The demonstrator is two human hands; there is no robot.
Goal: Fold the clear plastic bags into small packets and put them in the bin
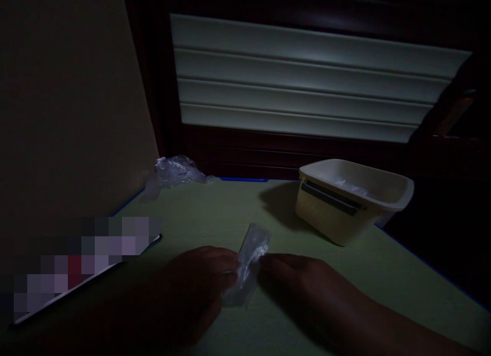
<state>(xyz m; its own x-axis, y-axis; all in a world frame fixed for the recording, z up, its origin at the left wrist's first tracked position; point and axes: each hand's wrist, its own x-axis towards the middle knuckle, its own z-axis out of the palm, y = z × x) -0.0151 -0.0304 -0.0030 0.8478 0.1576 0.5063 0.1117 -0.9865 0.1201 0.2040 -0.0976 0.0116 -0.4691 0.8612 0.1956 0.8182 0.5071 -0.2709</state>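
Observation:
A clear plastic bag (251,266), flattened into a narrow strip, lies over the table between my hands, its surface creased and shiny. My left hand (203,289) is closed, with thumb and fingers pinching the bag's left edge. From the other side, the bent fingers of my right hand (299,274) press together on its right edge. Shadow hides the undersides of both hands, and the fingertips are hard to make out.
Beyond my right hand stands a cream plastic bin (326,218) with a dark handle and clear plastic inside. Crumpled plastic bags (178,172) lie in the far left corner. A blurred-out flat object (95,264) sits left. The green tabletop (215,207) meets a slatted panel (299,85).

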